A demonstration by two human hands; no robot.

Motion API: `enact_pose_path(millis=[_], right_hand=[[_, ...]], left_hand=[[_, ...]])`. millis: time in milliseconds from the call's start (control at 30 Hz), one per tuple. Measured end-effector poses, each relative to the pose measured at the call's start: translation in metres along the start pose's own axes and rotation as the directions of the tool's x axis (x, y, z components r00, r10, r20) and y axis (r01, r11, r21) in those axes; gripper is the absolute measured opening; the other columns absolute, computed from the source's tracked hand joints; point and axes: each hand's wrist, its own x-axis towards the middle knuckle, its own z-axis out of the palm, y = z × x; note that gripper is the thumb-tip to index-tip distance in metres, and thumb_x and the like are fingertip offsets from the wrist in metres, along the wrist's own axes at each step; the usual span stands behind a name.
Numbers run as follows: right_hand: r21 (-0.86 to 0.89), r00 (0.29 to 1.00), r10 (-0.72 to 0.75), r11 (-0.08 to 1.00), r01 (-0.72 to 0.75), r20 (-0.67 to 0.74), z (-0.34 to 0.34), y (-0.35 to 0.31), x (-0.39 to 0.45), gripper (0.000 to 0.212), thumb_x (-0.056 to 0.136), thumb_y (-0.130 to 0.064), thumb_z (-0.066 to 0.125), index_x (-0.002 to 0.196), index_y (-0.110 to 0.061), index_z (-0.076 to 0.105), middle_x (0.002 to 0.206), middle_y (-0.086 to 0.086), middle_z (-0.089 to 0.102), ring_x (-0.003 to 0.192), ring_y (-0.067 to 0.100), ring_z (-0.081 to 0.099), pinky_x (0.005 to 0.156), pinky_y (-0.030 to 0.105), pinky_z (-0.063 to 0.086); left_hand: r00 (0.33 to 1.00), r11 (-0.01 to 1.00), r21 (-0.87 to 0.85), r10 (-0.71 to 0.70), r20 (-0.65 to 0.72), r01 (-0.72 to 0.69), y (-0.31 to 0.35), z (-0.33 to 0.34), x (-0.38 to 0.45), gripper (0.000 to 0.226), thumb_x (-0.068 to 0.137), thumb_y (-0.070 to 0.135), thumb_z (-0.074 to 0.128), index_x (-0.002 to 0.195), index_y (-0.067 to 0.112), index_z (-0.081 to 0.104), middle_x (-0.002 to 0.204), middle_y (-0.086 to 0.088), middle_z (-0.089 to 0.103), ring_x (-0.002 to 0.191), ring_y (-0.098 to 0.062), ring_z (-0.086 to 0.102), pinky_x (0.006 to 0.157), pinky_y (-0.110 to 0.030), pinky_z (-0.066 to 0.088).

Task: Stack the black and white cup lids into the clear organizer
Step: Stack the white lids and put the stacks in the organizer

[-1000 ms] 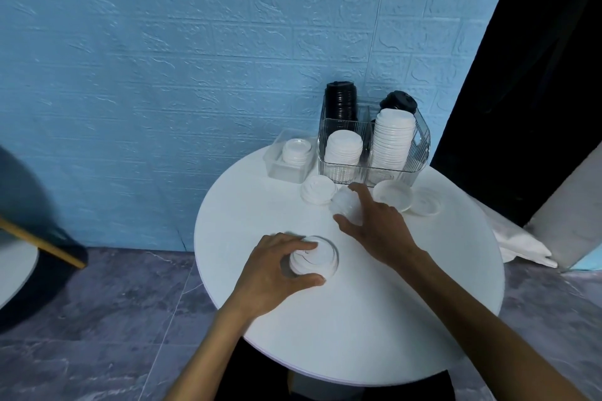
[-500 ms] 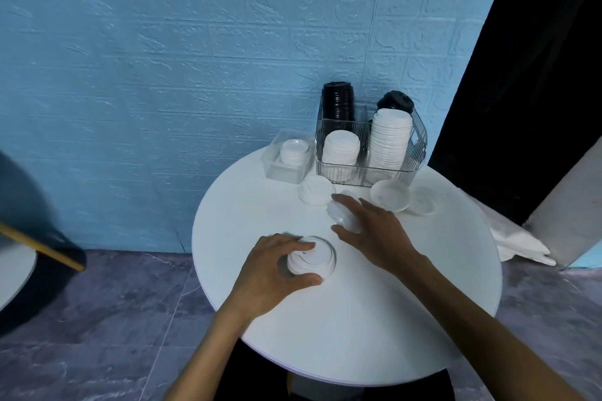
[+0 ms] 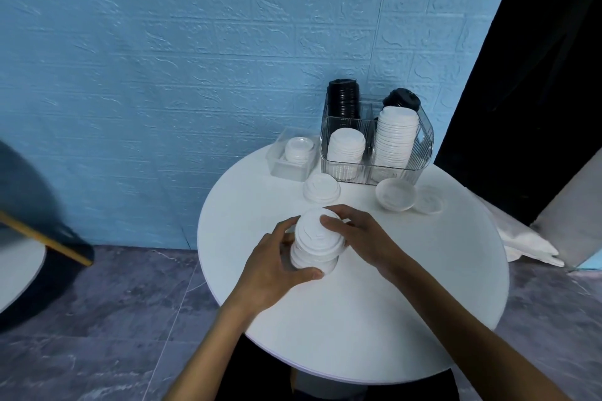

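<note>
A short stack of white lids (image 3: 314, 242) stands on the round white table (image 3: 374, 319). My left hand (image 3: 273, 265) grips the stack's lower part from the left. My right hand (image 3: 358, 234) holds the top white lid on the stack. At the back stands the clear organizer (image 3: 423, 148), holding two white lid stacks (image 3: 395, 140) in front and two black lid stacks (image 3: 343, 101) behind. Loose white lids lie before it: one domed (image 3: 321, 187), one upside down (image 3: 395, 195), one flat (image 3: 430, 200).
A small clear box (image 3: 280, 166) with a few white lids stands left of the organizer. A blue wall is behind the table, a black curtain (image 3: 537, 75) at the right. White cloth (image 3: 527, 244) lies off the table's right edge. Grey floor surrounds the table.
My right hand picked a white lid from near the organizer and brought it onto the stack under my left hand. The stack is taller now. My view moved closer.
</note>
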Motion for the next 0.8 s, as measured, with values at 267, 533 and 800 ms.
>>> enact_pose_path(millis=[267,533,800], right_hand=[[-0.162,0.997,0.025,0.987,-0.013,0.076,0.005,0.013,0.003,0.016,0.099,-0.030,0.063,0.104,-0.023,0.076,0.101,-0.005,0.075,0.089,0.003,0.063,0.079,0.023,0.047],[-0.192,0.999,0.031,0.981,-0.032,-0.007,0.007,0.018,0.002,0.011,0.093,-0.036,0.071,0.096,-0.026,0.075,0.096,-0.010,0.075,0.091,0.007,0.067,0.085,0.027,0.049],[-0.208,0.996,0.011,0.978,-0.028,-0.085,0.014,0.019,0.001,0.009,0.085,-0.035,0.078,0.086,-0.029,0.070,0.095,-0.006,0.072,0.085,0.010,0.066,0.076,0.021,0.048]], left_hand=[[1.000,1.000,0.017,0.002,-0.021,-0.002,0.000,-0.001,-0.001,0.087,0.060,0.039,0.099,0.132,0.052,0.052,0.118,0.027,0.064,0.110,0.011,0.054,0.087,-0.010,0.043],[1.000,0.998,0.066,0.022,-0.020,-0.021,0.003,-0.002,-0.002,0.107,0.058,0.041,0.100,0.144,0.058,0.038,0.121,0.027,0.058,0.109,0.001,0.054,0.091,-0.014,0.042],[0.994,0.994,0.079,0.086,-0.062,-0.081,0.005,-0.001,-0.005,0.087,0.058,0.037,0.100,0.124,0.064,0.049,0.125,0.040,0.058,0.112,0.008,0.056,0.095,-0.018,0.046]])
